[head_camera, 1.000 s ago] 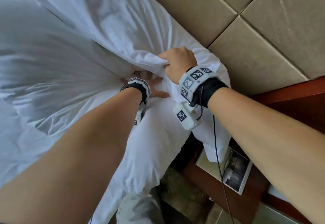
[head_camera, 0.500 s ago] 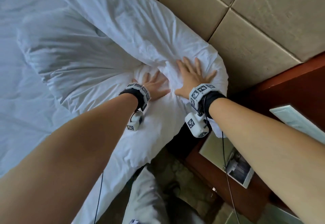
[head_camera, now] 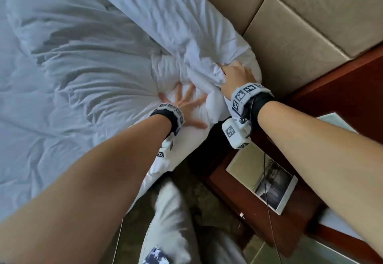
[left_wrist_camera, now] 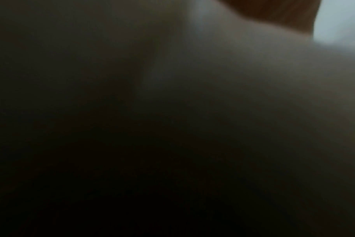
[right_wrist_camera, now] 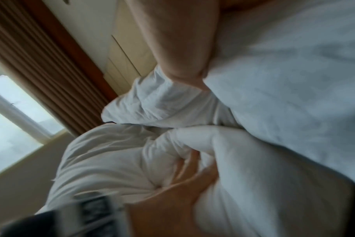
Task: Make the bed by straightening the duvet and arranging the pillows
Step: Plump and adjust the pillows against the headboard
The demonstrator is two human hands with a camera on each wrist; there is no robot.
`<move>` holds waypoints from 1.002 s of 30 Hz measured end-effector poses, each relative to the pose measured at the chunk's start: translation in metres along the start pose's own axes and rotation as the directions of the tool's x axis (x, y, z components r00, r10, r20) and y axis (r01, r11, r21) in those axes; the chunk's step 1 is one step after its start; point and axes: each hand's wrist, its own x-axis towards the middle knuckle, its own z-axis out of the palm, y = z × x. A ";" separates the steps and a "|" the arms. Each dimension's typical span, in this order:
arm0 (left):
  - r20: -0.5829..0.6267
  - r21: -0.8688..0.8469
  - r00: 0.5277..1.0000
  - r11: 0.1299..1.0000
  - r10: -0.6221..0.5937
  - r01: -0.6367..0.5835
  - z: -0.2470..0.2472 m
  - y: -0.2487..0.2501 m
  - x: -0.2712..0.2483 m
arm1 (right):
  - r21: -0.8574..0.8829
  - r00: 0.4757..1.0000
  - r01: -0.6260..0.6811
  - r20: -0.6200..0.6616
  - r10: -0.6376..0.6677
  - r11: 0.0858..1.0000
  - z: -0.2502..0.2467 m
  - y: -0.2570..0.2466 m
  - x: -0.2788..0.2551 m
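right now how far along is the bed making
Done: little; the duvet is spread but deeply creased. In hand: the left hand presses flat on the bedding while the right hand grips the pillow corner by the headboard. Left: smoothing, squaring the pillow.

No legible text — apparently none.

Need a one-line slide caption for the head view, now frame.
Left hand presses flat on the white pillow while right hand grips bunched pillow fabric beside the padded headboard.
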 end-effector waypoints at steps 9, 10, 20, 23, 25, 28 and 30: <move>0.074 0.073 0.987 0.988 -0.141 0.136 0.017 0.001 0.105 | -0.088 0.989 0.146 0.033 -0.143 0.985 0.008 -0.017 -0.002; 0.104 0.052 0.987 0.992 -0.124 0.119 0.021 -0.001 0.113 | -0.088 0.990 0.131 0.066 -0.126 0.987 0.015 -0.017 -0.001; -0.097 0.006 0.993 0.998 -0.061 0.062 -0.002 -0.016 -0.035 | -0.188 0.998 -0.002 0.054 0.013 0.982 0.033 -0.036 -0.024; -0.098 0.019 0.977 0.981 -0.190 0.193 0.007 -0.031 -0.079 | -0.204 0.999 -0.032 -0.003 0.032 0.978 0.037 -0.045 -0.036; -0.130 0.030 0.955 0.962 -0.267 0.273 0.014 -0.035 -0.104 | -0.168 0.997 -0.066 0.018 0.070 0.984 0.039 -0.049 -0.043; -0.100 -0.079 0.909 0.914 -0.405 0.399 0.025 -0.036 -0.130 | -0.087 0.991 -0.090 0.088 0.098 0.992 0.046 -0.056 -0.053; -0.071 -0.246 0.881 0.864 -0.468 0.439 0.032 -0.035 -0.132 | -0.072 0.994 -0.089 0.062 0.093 0.993 0.051 -0.060 -0.058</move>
